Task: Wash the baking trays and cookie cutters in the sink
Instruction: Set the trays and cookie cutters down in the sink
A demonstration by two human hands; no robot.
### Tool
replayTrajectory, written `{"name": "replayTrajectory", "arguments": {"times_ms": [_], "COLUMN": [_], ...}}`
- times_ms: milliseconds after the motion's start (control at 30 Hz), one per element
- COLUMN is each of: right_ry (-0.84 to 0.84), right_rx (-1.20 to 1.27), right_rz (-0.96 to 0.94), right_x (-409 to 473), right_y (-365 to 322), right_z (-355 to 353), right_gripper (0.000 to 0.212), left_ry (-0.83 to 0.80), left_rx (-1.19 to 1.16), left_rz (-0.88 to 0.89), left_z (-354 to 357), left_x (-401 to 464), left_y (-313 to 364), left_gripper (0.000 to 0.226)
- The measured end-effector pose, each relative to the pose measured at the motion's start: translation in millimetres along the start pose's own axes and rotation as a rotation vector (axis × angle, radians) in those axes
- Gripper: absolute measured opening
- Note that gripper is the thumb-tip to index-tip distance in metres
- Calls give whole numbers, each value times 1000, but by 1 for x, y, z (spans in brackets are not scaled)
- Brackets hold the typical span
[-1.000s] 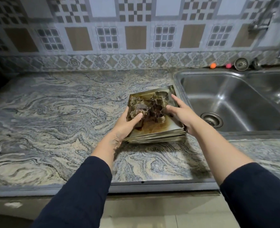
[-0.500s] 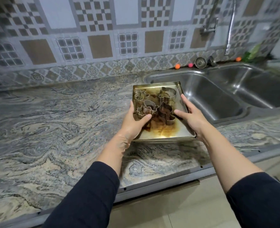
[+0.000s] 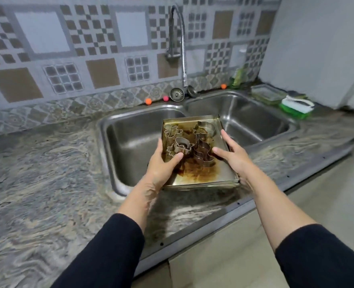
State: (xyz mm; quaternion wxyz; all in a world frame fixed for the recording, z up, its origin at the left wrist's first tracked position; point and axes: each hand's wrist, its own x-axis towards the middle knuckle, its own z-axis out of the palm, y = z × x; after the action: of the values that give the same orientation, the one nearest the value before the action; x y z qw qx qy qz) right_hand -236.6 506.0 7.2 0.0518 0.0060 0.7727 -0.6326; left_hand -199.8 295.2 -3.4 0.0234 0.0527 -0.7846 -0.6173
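1. Lower trays (image 3: 203, 186) hidden beneath the top one; count unclear.
2. Left hand (image 3: 161, 166) and right hand (image 3: 233, 155) clamp the stack's sides over the sink (image 3: 109, 129).
3. Long axis runs away from the person; cutters (image 3: 189, 142) inside.

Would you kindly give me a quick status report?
Left hand and right hand gripping tray stack. Cutters loose on top. Held over sink. Nothing blocking.

Both hands (image 3: 197, 163) hold stained trays (image 3: 205, 175) over sink (image 3: 130, 146).
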Motion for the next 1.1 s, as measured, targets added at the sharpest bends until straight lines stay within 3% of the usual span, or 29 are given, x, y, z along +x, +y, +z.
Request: {"name": "replayTrajectory", "arguments": {"times_ms": [100, 567, 933, 1100], "right_ry": [-3, 20, -139, -286], "right_rx": [-12, 42, -37, -124], "right_rz": [5, 94, 256, 322], "right_x": [29, 199, 330, 375], "right_y": [8, 33, 83, 109], "right_z": [-48, -179, -222, -229], "right_gripper": [68, 63, 64, 64], "left_ry": [-5, 4, 56, 145], "left_rx": [-28, -67, -104, -102], "left_rz": [11, -54, -225, -364], "left_z": [48, 190, 260, 287], "left_x": [25, 203, 299, 317], "left_y": [12, 28, -4, -27], "left_gripper": [68, 86, 71, 83]}}
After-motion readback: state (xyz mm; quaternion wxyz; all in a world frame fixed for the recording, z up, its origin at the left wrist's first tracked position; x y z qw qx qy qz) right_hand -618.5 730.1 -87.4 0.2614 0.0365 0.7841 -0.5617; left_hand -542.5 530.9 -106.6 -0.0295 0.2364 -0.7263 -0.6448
